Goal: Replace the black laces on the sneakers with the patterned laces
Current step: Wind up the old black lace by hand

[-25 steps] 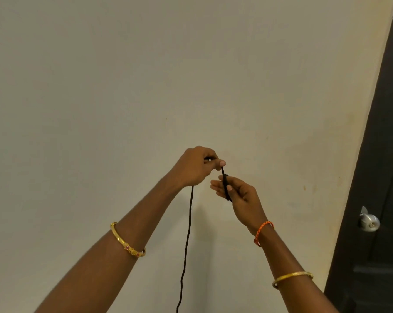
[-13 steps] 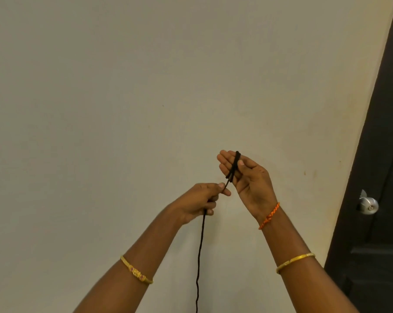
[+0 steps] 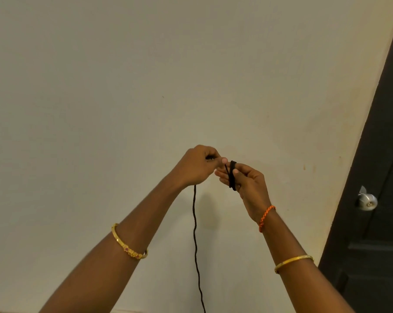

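We hold the black lace [image 3: 232,176] up before the wall [image 3: 145,86] — its coil wraps the right hand's [image 3: 247,184] fingers, thumb pressing it down. Our left hand [image 3: 197,166] pinches the free strand just beside the coil; the rest hangs below the frame. No sneakers or patterned laces show. We judge this the tidying step: winding up a removed lace. Next calls for another loop round the fingers — with steady tension.

One black lace [image 3: 195,233], two hands [image 3: 197,166], three bracelets [image 3: 129,243].
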